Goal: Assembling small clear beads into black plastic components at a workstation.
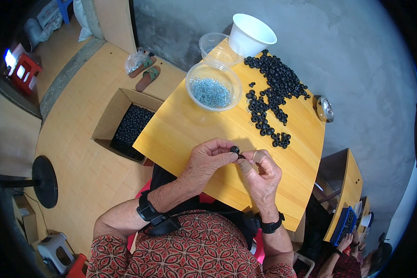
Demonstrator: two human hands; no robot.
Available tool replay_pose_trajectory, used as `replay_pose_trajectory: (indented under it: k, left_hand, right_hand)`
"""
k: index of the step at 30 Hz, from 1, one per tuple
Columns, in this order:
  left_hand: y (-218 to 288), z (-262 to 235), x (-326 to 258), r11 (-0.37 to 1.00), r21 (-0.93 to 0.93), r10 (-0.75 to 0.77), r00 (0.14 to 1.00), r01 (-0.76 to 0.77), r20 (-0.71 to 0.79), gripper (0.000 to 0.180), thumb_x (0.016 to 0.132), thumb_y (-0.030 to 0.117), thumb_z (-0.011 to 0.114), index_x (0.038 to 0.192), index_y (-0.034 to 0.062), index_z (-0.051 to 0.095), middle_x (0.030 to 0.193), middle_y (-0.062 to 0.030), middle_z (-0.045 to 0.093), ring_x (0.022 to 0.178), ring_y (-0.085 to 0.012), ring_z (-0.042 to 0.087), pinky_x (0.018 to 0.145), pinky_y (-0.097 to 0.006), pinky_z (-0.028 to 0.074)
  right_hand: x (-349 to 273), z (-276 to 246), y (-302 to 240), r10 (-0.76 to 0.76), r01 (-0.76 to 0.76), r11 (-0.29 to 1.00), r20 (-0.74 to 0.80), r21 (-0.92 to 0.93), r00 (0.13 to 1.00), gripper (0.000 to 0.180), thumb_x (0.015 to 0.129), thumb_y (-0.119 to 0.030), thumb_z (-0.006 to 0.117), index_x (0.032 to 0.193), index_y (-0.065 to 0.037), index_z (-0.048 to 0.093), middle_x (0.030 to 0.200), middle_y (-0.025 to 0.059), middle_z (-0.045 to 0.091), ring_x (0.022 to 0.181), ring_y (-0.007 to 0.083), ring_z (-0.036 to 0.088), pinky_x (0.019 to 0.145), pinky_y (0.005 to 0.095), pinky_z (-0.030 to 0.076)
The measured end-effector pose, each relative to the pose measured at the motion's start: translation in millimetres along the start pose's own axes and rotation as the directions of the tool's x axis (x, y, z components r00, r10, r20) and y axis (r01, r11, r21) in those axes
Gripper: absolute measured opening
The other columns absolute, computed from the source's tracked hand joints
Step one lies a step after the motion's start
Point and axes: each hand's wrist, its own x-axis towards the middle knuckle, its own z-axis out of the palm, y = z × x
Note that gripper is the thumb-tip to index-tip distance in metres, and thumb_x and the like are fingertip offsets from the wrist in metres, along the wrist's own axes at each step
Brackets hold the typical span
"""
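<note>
Over the near part of the wooden table, my left hand (204,162) pinches a small round black part (235,149) between thumb and fingertips. My right hand (264,176) is closed just beside it, thumb against fingers. A dark bit shows at its fingertips, too small to name. Several loose black round parts (282,76), some with a hole in the middle, lie heaped and scattered on the right side of the table. Beyond my left hand stands a clear plastic bowl holding many tiny shiny bluish-silver pieces (211,92).
An empty-looking clear bowl (217,44) and a white bowl (252,34) stand at the table's (171,134) far end. A cardboard box (109,118) of black parts sits on the floor at left. A round metal object (325,109) is by the right edge. Another person's hand (345,242) touches a blue tray (342,222).
</note>
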Motion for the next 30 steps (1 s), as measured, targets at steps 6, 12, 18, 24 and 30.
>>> replay_pose_trajectory:
  k: [6, 12, 18, 24, 30]
  left_hand:
    - [-0.2, 0.3, 0.3, 0.999, -0.019, -0.049, 0.998, 0.05, 0.043, 0.02, 0.09, 0.004, 0.064, 0.11, -0.0003, 0.062, 0.102, -0.0088, 0.067, 0.096, -0.0157, 0.065, 0.089, -0.027, 0.052]
    - [3.4, 3.6, -1.7, 0.993, 0.113, -0.038, 0.995, 0.028, 0.088, 0.024, 0.091, 0.005, 0.063, 0.114, -0.0023, 0.062, 0.105, -0.0096, 0.068, 0.097, -0.0153, 0.065, 0.091, -0.028, 0.051]
    - [6.6, 4.5, -2.3, 0.989, 0.148, -0.042, 0.993, 0.026, 0.106, 0.026, 0.091, 0.006, 0.064, 0.115, -0.003, 0.062, 0.106, -0.0089, 0.068, 0.099, -0.0142, 0.064, 0.093, -0.027, 0.049]
    - [8.0, 4.4, -3.0, 0.981, 0.192, -0.053, 0.992, 0.03, 0.115, 0.026, 0.09, 0.005, 0.064, 0.115, -0.0029, 0.063, 0.106, -0.0082, 0.068, 0.099, -0.0137, 0.064, 0.092, -0.027, 0.05]
    - [5.8, 1.6, -2.6, 0.976, 0.219, -0.031, 0.991, 0.002, 0.129, 0.024, 0.09, 0.004, 0.064, 0.114, -0.0015, 0.064, 0.106, -0.007, 0.068, 0.098, -0.0125, 0.063, 0.091, -0.026, 0.05]
  right_hand:
    - [11.6, -17.9, -2.6, -0.078, 0.078, 0.997, 0.01, 0.003, 0.997, 0.013, 0.08, 0.002, 0.072, 0.092, 0.002, 0.068, 0.088, 0.0102, 0.066, 0.082, 0.0168, 0.063, 0.072, 0.0273, 0.049]
    - [20.4, -28.8, -12.6, -0.159, 0.184, 0.972, 0.169, -0.145, 0.973, 0.014, 0.081, 0.004, 0.069, 0.095, 0.003, 0.068, 0.091, 0.013, 0.066, 0.081, 0.0206, 0.065, 0.072, 0.0283, 0.051]
    - [22.9, -29.1, -15.1, -0.212, 0.253, 0.948, 0.214, -0.191, 0.954, 0.011, 0.08, 0.005, 0.067, 0.091, 0.002, 0.067, 0.09, 0.0133, 0.067, 0.081, 0.0234, 0.066, 0.071, 0.0314, 0.053]
    - [24.6, -27.4, -15.3, -0.233, 0.281, 0.942, 0.245, -0.185, 0.941, 0.01, 0.079, 0.005, 0.066, 0.089, 0.003, 0.066, 0.09, 0.014, 0.066, 0.081, 0.0264, 0.066, 0.071, 0.0333, 0.053]
    - [23.9, -24.1, -16.5, -0.277, 0.329, 0.927, 0.262, -0.181, 0.925, 0.011, 0.079, 0.005, 0.063, 0.089, 0.002, 0.065, 0.087, 0.014, 0.065, 0.08, 0.0282, 0.066, 0.07, 0.0342, 0.053]
